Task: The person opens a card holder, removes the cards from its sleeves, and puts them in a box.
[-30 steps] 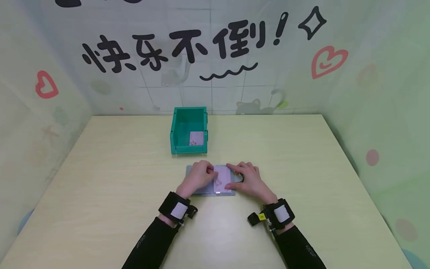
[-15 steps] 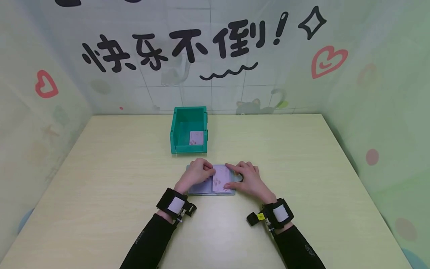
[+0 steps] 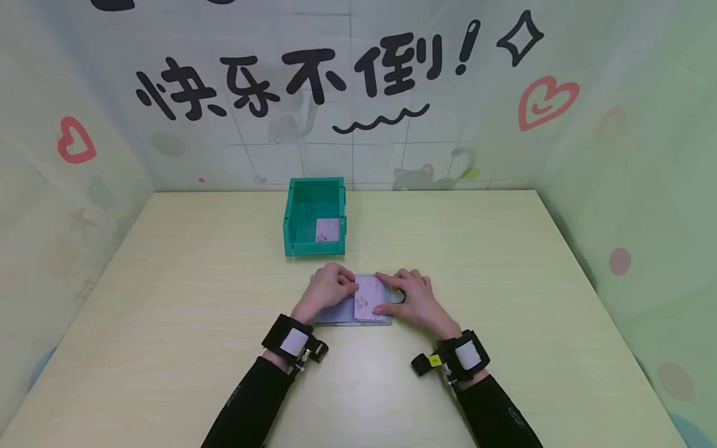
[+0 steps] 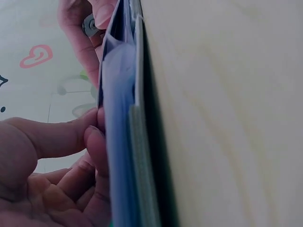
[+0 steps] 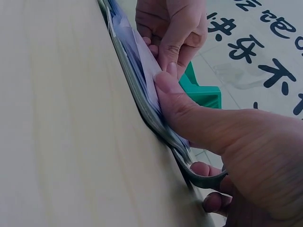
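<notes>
An open card album (image 3: 336, 315) with soft clear-looking sleeves lies on the table in the head view. Over its right half is a pink printed card (image 3: 368, 297). My left hand (image 3: 330, 289) pinches the card's left edge between thumb and forefinger; the left wrist view shows those fingertips at the raised edge, above the bluish sleeves (image 4: 118, 109). Across from it, my right hand (image 3: 417, 302) holds the album's right side, its thumb (image 5: 175, 97) pressing on the card. Its other fingers lie by the album's curved strap (image 5: 206, 181). Whether the card sits inside a sleeve is unclear.
A green open-front bin (image 3: 315, 249) stands behind the album, with another pink card (image 3: 327, 230) inside. The pale wooden table (image 3: 168, 311) extends around both. Printed cloth walls (image 3: 358, 162) enclose its back and sides.
My left hand has shifted slightly left and up, and the pink card's left edge has moved a little left with it. My right hand has stayed almost still.
</notes>
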A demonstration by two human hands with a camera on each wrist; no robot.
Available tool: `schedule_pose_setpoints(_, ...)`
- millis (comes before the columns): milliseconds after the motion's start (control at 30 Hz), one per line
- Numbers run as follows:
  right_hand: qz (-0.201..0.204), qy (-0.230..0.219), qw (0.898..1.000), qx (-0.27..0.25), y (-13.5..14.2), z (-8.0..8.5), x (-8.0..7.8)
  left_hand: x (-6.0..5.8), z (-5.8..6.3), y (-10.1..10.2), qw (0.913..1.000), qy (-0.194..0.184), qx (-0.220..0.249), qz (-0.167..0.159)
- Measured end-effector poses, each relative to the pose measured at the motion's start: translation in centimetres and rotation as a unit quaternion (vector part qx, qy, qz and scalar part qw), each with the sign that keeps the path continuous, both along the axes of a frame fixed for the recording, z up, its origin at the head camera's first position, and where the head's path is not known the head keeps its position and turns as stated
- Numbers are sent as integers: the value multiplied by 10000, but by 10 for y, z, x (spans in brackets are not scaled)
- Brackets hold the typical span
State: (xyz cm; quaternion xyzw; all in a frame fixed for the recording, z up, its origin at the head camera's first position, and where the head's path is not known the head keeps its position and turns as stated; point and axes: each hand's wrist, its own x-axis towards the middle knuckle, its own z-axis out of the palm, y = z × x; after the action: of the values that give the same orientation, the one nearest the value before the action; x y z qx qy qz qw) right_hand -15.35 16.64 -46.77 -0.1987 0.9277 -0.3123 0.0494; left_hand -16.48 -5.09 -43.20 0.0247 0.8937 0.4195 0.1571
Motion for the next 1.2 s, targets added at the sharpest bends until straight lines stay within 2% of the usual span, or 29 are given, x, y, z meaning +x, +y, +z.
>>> schedule_pose_setpoints(267,27,-40,10000,-41,-1,3,2,0,-1,-3,9996,-102,160,218)
schedule_pose_setpoints(600,42,-43,10000,27,0,1,1,6,3,-8,9990,-111,411,160)
schedule_pose_setpoints(767,5,-113,9999,4,0,1,0,5,3,-13,9986,-155,453,214)
schedule_pose_setpoints(967,3,-191,9998,21,0,1,0,1,5,-22,9968,-496,557,276)
schedule_pose_setpoints(1200,46,-146,9999,12,1,0,-1,-4,13,-39,9940,-816,714,149)
